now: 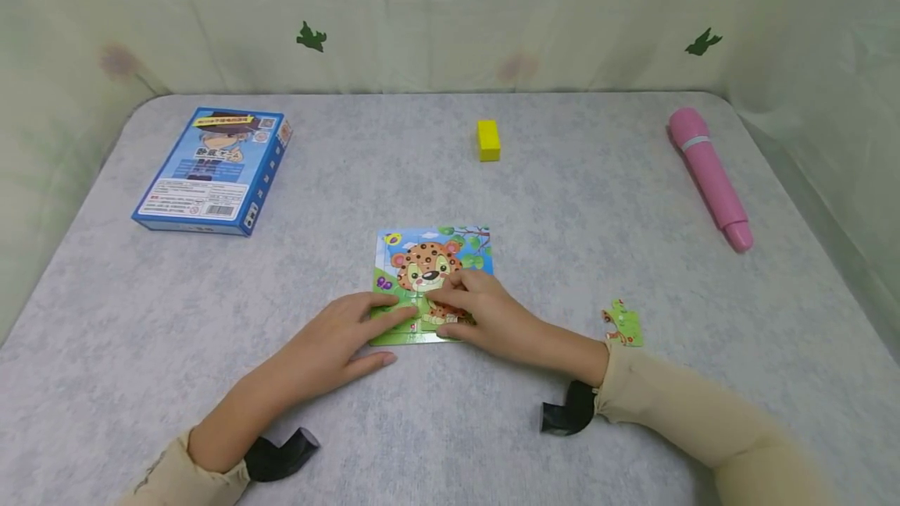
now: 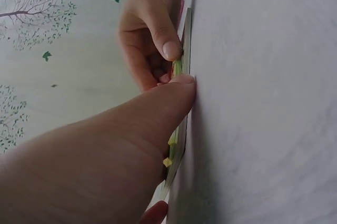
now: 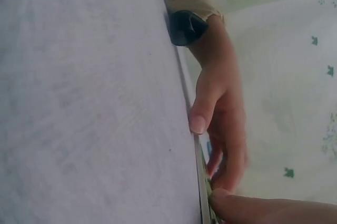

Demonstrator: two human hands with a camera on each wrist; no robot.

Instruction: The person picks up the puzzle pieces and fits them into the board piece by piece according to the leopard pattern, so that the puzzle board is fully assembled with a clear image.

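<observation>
A jigsaw puzzle [image 1: 478,243] with a cartoon leopard lies flat at the middle of the table. My left hand [image 1: 342,334] comes over its lower left corner, index and middle fingers extended onto the green part. The left thumb lies near the front edge. With thumb and curled fingers, my right hand [image 1: 501,318] pinches a puzzle piece [image 1: 434,317] showing the leopard's lower body, low in the picture. That hand hides the puzzle's lower right part. In the left wrist view, the right thumb [image 2: 167,47] is at the puzzle's edge. A loose green puzzle piece [image 1: 624,325] lies beside the right forearm.
At the back left lies a blue box [image 1: 204,170] with printed text. A yellow block [image 1: 488,140] is at the back centre, and a pink microphone-shaped object [image 1: 710,178] lies toward the right edge. Black wrist devices [image 1: 281,455] sit under both sleeves. Curtains enclose the table.
</observation>
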